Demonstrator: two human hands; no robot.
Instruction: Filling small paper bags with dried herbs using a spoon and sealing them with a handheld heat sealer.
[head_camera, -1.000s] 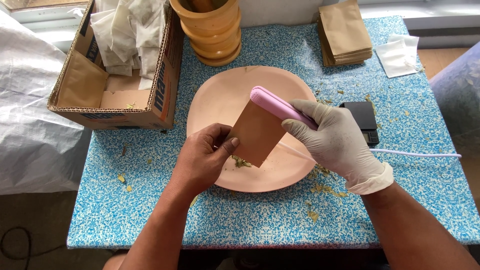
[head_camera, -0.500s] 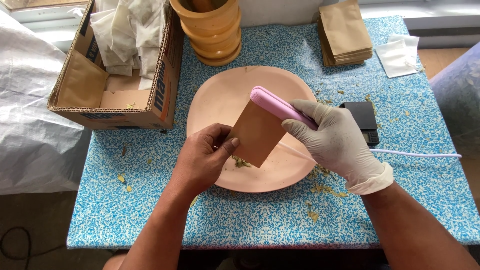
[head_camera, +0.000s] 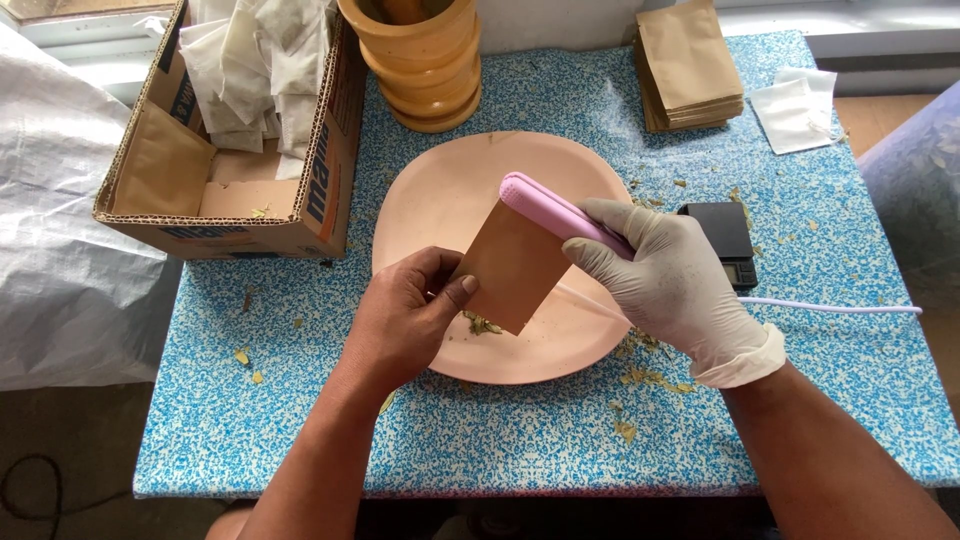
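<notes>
My bare left hand (head_camera: 405, 315) grips the lower left edge of a small brown paper pouch (head_camera: 512, 265), held tilted above a pale pink plate (head_camera: 445, 195). My right hand (head_camera: 670, 280), in a white glove, squeezes a pink clamp-like heat sealer (head_camera: 560, 215) shut over the pouch's top edge. The sealer's white cord (head_camera: 830, 308) runs off to the right. A few dried leaf bits (head_camera: 482, 324) lie on the plate under the pouch.
An open cardboard box (head_camera: 235, 205) with white paper bags stands at the back left. Stacked tan bowls (head_camera: 420, 60) stand behind the plate. Brown pouches (head_camera: 690, 70) are stacked at the back right beside white sachets (head_camera: 795, 105). A small black scale (head_camera: 722, 235) sits behind my right hand.
</notes>
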